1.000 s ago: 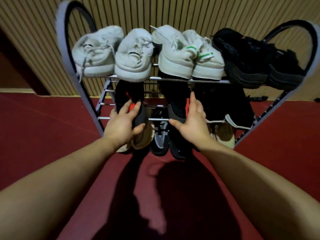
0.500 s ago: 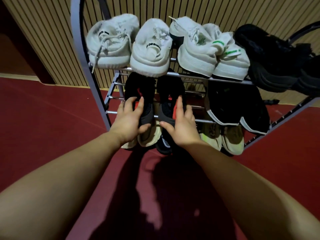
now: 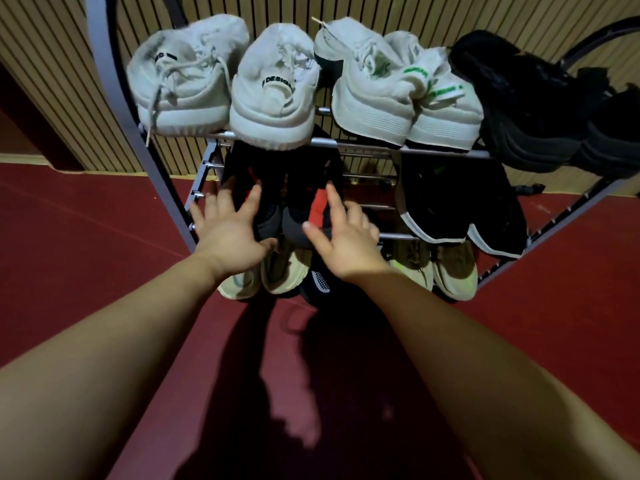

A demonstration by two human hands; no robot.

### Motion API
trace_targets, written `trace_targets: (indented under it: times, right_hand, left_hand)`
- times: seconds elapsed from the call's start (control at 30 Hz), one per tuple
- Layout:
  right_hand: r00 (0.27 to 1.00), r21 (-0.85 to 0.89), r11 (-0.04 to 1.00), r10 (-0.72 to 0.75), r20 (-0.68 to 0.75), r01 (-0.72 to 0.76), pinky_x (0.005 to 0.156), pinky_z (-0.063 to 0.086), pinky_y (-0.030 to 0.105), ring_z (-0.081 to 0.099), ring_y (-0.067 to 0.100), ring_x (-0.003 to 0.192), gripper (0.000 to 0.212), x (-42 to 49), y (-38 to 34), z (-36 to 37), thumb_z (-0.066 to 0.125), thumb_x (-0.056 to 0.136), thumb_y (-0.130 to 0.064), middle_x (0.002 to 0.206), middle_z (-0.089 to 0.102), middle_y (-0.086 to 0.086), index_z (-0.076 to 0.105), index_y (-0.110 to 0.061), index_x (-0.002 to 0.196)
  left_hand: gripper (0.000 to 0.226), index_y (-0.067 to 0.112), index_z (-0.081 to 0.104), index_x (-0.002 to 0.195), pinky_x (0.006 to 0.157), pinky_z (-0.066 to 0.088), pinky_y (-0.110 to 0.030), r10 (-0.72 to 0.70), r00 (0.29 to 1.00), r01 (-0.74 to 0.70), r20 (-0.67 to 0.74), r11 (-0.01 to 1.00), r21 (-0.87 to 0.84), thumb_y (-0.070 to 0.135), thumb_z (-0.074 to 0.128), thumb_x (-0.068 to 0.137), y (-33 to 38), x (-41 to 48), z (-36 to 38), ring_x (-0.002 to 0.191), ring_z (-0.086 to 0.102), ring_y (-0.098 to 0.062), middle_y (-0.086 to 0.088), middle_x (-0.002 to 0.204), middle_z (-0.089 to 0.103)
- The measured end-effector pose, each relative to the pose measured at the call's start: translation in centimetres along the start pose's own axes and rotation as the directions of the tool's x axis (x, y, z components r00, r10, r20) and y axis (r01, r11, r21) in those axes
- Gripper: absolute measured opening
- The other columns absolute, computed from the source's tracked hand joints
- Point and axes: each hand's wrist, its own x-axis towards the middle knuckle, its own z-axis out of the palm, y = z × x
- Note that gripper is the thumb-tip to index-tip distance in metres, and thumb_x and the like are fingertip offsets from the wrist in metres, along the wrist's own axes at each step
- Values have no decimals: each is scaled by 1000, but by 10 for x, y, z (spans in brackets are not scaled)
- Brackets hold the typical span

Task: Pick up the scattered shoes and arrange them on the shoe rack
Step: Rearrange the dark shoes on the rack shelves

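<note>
Here, a pair of black shoes with red heel strips (image 3: 298, 223) sits heels-out on the middle shelf of the shoe rack (image 3: 363, 144), toward its left end, the two shoes touching side by side. The left hand (image 3: 228, 233) lies against the left heel and the right hand (image 3: 346, 244) against the right heel. Both hands are flat, with fingers straight and spread, gripping nothing.

The step looks like a last nudge to seat the pair. It would go best with an even push from both palms, so the heels finish level on the front rail and neither shoe twists.

Directly above, white sneakers (image 3: 273, 98) overhang the top shelf's edge, so the fingers should stay low. Directly below, beige shoes (image 3: 280, 271) and a black knit shoe (image 3: 318, 282) poke out from the bottom tier just under the wrists, and a careless pull-back could knock them.

Further right on the middle shelf are black slip-ons with white sole edges (image 3: 436, 209). Bulky black shoes (image 3: 519, 109) fill the top shelf's right end. The rack stands on a red floor (image 3: 69, 237) before a slatted wall (image 3: 381, 12).
</note>
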Motion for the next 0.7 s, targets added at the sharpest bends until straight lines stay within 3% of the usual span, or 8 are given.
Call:
trace_targets:
  times: [0.1,0.17,0.23,0.3,0.43,0.57,0.7]
  right_hand:
    - [972,-122,979,140,-187,-164,110,14,41,17,27,140,68,1,27,-18,37,94,-55,150,25,14,20,-18,148]
    - [926,-184,927,276,-258,-328,111,13,45,13,30,142,72,2,52,-32,42,91,-57,151,20,16,22,-15,146]
    - [870,-157,868,428,-245,-471,113,11,49,10,32,142,78,2,76,-44,48,88,-58,153,16,16,18,-17,148]
    - [829,-133,824,523,-198,-551,114,9,50,9,35,142,80,1,90,-49,47,87,-61,154,14,16,14,-21,149]
    - [842,-208,816,525,-125,-540,114,11,47,7,41,141,68,4,93,-48,39,94,-55,156,8,15,20,-20,150]
    - [891,-290,843,432,-136,-453,112,14,45,16,42,135,55,-3,89,-47,35,100,-43,156,8,13,26,-21,149]
    - [911,-321,854,404,-86,-409,110,18,45,20,41,131,50,-17,80,-48,35,99,-43,154,10,9,29,-28,147]
  left_hand:
    - [82,25,14,151,111,-12,-56,50,996,-52,-76,998,-26,50,55,84,12,-4,-1,142,3,-35,-19,153,9]
    - [78,20,25,148,112,-11,-55,137,983,-145,-119,988,-59,53,41,80,23,-5,-2,143,1,-35,-19,154,9]
    - [79,24,23,149,112,-9,-54,221,967,-224,-125,974,-14,54,29,77,38,-7,0,143,3,-35,-18,153,13]
    - [72,31,9,151,112,-9,-55,273,959,-266,-74,959,99,60,23,87,50,-9,7,142,10,-33,-15,152,17]
    - [73,33,-6,150,111,-12,-56,281,959,-265,-37,934,239,61,28,92,56,-12,18,143,10,-28,-7,155,16]
    - [77,33,-9,150,111,-12,-55,284,957,-261,-59,931,257,65,28,90,54,-10,21,144,6,-27,-6,157,11]
    - [80,33,-7,150,112,-11,-54,288,953,-257,-99,935,244,67,29,87,54,-11,23,144,7,-26,-6,156,13]
